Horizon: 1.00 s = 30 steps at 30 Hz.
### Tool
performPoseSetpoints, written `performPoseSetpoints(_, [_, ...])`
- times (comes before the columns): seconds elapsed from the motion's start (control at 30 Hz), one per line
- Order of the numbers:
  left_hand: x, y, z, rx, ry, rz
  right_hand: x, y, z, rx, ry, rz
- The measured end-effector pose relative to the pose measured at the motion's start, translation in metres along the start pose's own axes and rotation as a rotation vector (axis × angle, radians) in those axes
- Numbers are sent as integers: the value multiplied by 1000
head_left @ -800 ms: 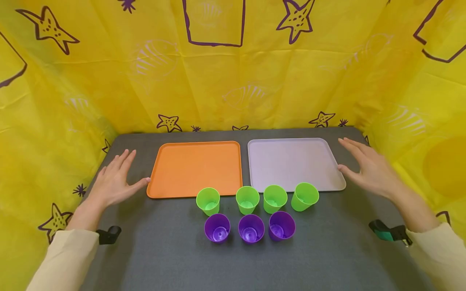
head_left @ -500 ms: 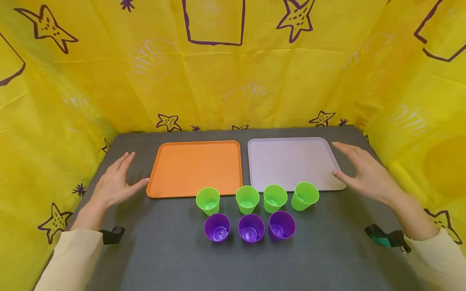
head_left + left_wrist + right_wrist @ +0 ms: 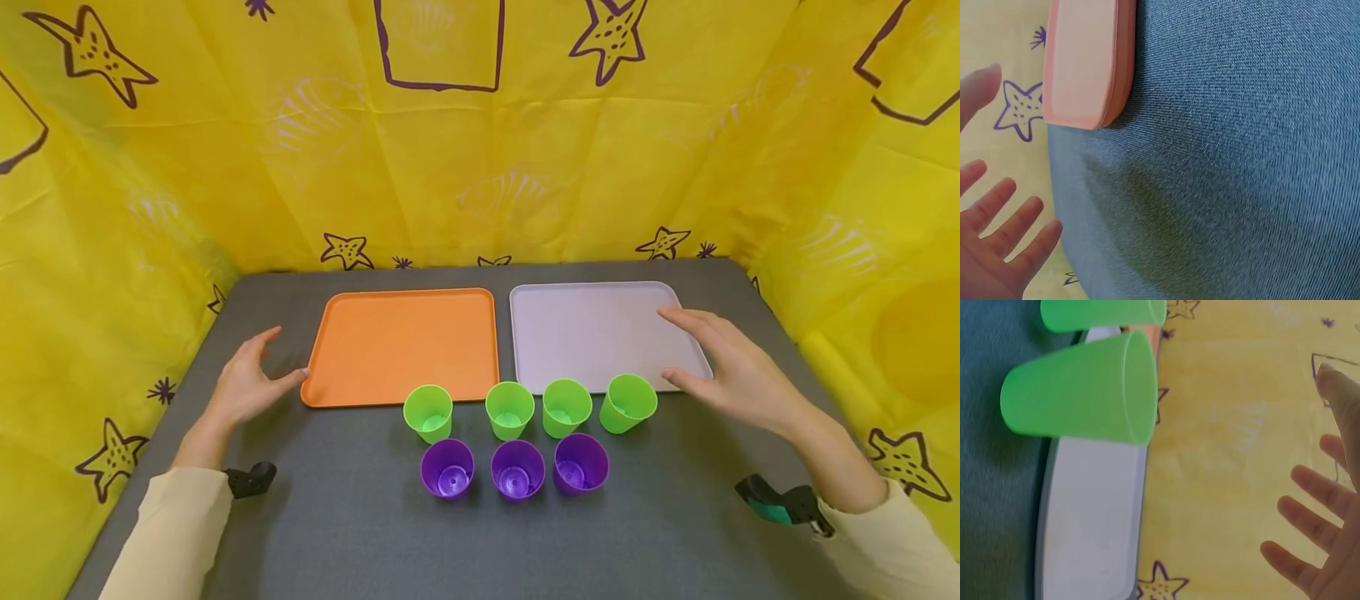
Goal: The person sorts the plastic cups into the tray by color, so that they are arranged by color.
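Observation:
My left hand [image 3: 246, 386] hovers beside the left edge of the orange tray [image 3: 405, 346], holding nothing; the left wrist view shows its fingers [image 3: 1036, 250] spread. Above the right part of the pale lilac tray [image 3: 592, 333] is my right hand [image 3: 738, 375], also holding nothing, thumb apart from the fingers. Nearest to it stands the rightmost green cup [image 3: 628, 406], which the right wrist view shows large. Several green cups [image 3: 510, 412] form a row along the trays' front edges. Closer to me is a row of three purple cups [image 3: 517, 472].
A dark grey cloth-covered table [image 3: 465, 550] bears everything. Yellow fabric [image 3: 420, 167] printed with starfish and fish encloses its back and sides. Straps with dark mounts [image 3: 251, 480] sit at both wrists.
My right hand has moved left and slightly toward me, over the lilac tray's right edge. The left hand has shifted slightly right, its fingers drawing closer together in the head view. Cups and trays have stayed put.

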<state>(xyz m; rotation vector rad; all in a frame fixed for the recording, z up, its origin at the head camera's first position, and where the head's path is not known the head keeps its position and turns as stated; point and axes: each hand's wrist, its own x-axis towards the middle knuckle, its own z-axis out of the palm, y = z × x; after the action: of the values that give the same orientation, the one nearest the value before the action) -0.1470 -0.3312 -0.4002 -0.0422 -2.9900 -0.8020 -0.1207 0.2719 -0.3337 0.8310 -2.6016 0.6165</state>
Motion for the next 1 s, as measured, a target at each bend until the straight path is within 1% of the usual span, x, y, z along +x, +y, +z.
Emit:
performPoseSetpoints(0.27, [3,-6,9,-87,-5,-67,-5,-15,6,41,20,-65])
performPoseSetpoints(0.33, [3,-7,12,-109,-9,-82,-6,-19,9,60,39,-91])
performPoseSetpoints(0.5, [2,-10,18,-124,0,-113,-11,-30,17,114,77,-138])
performPoseSetpoints(0.73, [1,-9,27,-112,29,-128,-26,-42,28,168,74,-145])
performPoseSetpoints(0.9, [2,-7,31,-109,23,-141,-37,-50,38,214,53,-138])
performPoseSetpoints(1.0, [2,-6,33,-118,14,-167,-44,-54,46,232,24,-131])
